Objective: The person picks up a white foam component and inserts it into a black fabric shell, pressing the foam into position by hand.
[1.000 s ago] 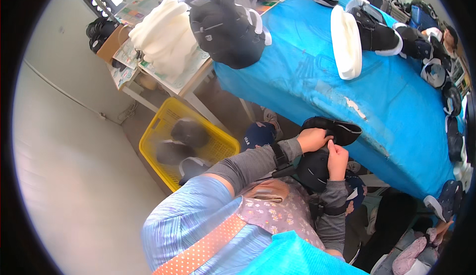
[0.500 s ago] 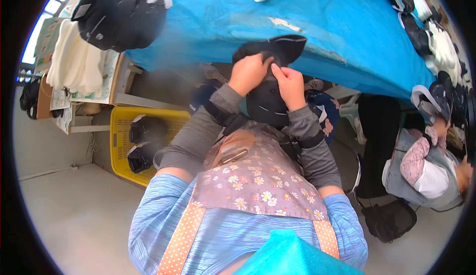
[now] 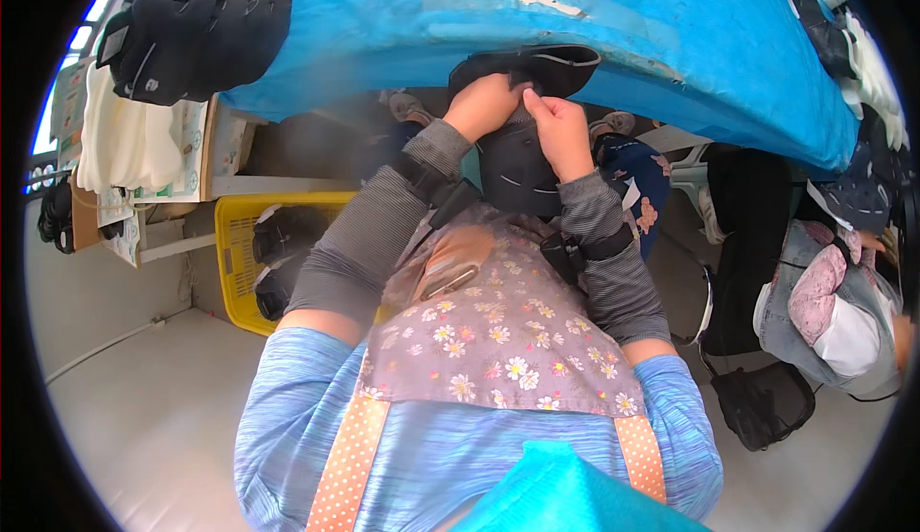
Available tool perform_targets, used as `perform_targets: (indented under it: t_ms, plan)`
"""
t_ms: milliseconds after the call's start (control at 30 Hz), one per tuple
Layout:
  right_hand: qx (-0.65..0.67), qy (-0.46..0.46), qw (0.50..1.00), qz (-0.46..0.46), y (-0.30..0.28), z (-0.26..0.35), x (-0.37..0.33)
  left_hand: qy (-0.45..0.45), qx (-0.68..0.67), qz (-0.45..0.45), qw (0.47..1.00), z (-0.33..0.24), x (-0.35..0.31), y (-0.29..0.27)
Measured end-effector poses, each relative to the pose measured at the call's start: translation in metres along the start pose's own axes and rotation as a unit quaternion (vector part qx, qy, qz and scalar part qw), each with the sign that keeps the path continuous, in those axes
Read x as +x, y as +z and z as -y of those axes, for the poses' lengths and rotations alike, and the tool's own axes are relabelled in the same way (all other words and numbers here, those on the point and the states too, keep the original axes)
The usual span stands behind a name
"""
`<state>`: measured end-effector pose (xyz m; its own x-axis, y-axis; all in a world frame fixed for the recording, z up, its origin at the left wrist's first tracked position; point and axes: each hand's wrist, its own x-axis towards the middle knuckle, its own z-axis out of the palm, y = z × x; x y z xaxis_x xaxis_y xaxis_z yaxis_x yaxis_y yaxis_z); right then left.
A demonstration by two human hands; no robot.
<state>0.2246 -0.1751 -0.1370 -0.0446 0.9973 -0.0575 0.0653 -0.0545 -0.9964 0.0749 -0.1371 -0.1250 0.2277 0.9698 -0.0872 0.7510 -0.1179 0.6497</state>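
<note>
A black fabric shoe upper (image 3: 519, 170) lies over my lap, its dark flap with a pale edge spread against the front of the blue-covered table (image 3: 460, 14). My left hand (image 3: 484, 107) is closed on the upper's middle from the left. From the right, my right hand (image 3: 562, 131) pinches the same spot, thumb pressed towards the fingers. The two sets of fingertips nearly meet; what lies exactly between them is too small to make out.
Stacked black uppers (image 3: 196, 43) stand at the table's left end, by white shoe-shaped pieces (image 3: 129, 134). A yellow crate (image 3: 233, 264) holds black pieces at my left. A co-worker (image 3: 829, 292) sits at the right near more black and white pieces (image 3: 867, 77).
My view has shifted, so the table and stacks sit higher or farther left. Both hands stay on the upper at nearly the same spot. The white piece at the table's top has left view.
</note>
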Motion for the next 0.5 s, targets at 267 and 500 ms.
perform_targets:
  t_ms: [267, 500]
  plan:
    - [0.104, 0.034, 0.994, 0.01, -0.011, 0.019, -0.016, 0.05, 0.104, -0.113, 0.987, -0.041, -0.029, -0.028]
    - [0.045, 0.035, 0.998, 0.006, -0.015, 0.001, 0.001, 0.09, 0.177, 0.034, 0.98, -0.011, 0.012, -0.01]
